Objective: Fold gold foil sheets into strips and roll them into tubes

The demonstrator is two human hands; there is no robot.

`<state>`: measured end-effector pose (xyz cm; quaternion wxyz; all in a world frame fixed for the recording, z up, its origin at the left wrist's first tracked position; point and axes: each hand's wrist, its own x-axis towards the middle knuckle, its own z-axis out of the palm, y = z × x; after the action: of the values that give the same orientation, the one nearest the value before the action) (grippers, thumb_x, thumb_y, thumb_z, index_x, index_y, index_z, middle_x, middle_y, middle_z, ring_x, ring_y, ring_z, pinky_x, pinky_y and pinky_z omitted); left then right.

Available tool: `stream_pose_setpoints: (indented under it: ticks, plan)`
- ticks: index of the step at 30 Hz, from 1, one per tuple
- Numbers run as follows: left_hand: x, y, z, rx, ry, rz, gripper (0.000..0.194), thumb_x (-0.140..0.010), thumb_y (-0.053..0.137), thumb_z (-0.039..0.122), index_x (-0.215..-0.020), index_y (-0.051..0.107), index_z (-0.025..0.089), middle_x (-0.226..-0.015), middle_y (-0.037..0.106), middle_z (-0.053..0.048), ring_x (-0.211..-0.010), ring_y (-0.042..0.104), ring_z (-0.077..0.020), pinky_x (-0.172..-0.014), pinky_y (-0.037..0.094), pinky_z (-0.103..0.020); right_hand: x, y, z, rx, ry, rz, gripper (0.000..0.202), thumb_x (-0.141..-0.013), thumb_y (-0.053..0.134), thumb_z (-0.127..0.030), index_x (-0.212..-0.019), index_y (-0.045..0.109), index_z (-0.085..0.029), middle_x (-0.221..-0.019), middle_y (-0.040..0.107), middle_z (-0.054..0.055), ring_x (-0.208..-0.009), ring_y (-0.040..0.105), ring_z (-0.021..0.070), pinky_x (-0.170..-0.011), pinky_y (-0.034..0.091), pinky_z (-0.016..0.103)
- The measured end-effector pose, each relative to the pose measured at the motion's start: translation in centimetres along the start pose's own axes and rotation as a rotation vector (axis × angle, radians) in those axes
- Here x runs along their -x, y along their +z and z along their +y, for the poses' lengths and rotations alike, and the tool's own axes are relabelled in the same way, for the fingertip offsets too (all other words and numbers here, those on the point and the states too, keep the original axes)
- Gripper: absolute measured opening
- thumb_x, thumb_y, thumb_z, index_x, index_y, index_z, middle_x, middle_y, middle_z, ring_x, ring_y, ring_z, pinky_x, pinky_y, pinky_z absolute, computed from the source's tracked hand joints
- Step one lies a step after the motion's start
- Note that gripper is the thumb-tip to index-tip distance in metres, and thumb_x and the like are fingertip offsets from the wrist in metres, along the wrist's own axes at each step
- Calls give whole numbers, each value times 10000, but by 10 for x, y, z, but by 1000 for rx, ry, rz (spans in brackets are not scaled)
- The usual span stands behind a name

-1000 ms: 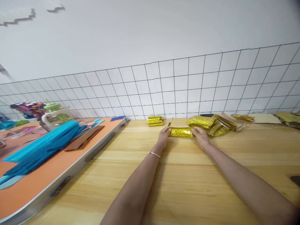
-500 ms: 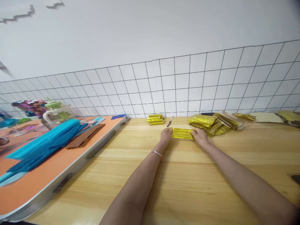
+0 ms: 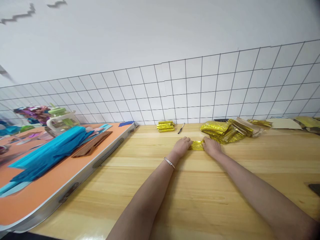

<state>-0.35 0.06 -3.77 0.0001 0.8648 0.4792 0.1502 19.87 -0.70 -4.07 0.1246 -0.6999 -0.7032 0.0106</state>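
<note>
A shiny gold foil sheet (image 3: 197, 145) lies on the wooden table between my hands. My left hand (image 3: 183, 146), with a bracelet at the wrist, covers the left part of the sheet, fingers bent over it and pressing down. At the other end, my right hand (image 3: 211, 146) pinches the sheet's edge; the fingertips are partly hidden. Just beyond my right hand lies a fanned stack of gold foil sheets (image 3: 216, 127). Behind my left hand are several folded gold foil pieces (image 3: 165, 126) in a small pile, with a pen (image 3: 181, 128) next to them.
An orange-topped table (image 3: 47, 196) adjoins on the left, carrying blue folded paper (image 3: 53, 150), brown paper (image 3: 92, 144) and a green-lidded jug (image 3: 61, 116). A black wire grid (image 3: 185, 90) stands against the wall. A dark object (image 3: 314, 189) lies at the right.
My left hand has shifted right over the foil sheet, so less of it shows between my hands. My right hand remains at its right end.
</note>
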Motion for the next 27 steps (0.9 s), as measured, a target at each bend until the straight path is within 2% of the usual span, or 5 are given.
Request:
stream_pose_setpoints:
  ticks: [6,11,16,21,27]
  plan:
    - [0,6,-6,-17,37,-19,289,-902,505,312,-1145,528,157,-1154,544,-88,-968,569,-188,-823,496,-390,5,-4,-2,14,-34,65,310,-892,518,-327,-1162,526,-176,-1174,544,86,-980,565,201,-822,487,410]
    - [-1,11,-5,-1,35,3,288,-902,506,310,-1145,528,156,-1148,546,-87,-969,569,-190,-823,496,-389,12,-12,-14,0,-236,109,377,-906,407,-237,-1271,470,-169,-1312,458,164,-1229,370,285,-1000,299,432]
    - [3,13,-7,49,58,-6,271,-903,501,314,-1122,543,159,-1152,548,-86,-989,560,-191,-853,478,-404,19,10,-39,-25,-431,-1,584,-906,317,-448,-1405,290,-147,-1443,336,102,-1309,277,251,-1067,190,377]
    - [8,13,-8,121,66,-33,269,-866,510,252,-1116,600,212,-1198,558,-80,-1107,510,-210,-966,404,-320,20,33,-45,-16,-419,-92,746,-889,133,-592,-1446,153,-95,-1500,201,120,-1363,162,273,-1086,110,400]
    - [10,13,-8,108,53,-72,422,-876,481,240,-1297,454,257,-1338,465,-48,-1261,376,-193,-1069,287,-339,19,31,-43,4,-385,-124,792,-864,90,-649,-1454,131,-122,-1514,158,104,-1380,96,260,-1097,65,395]
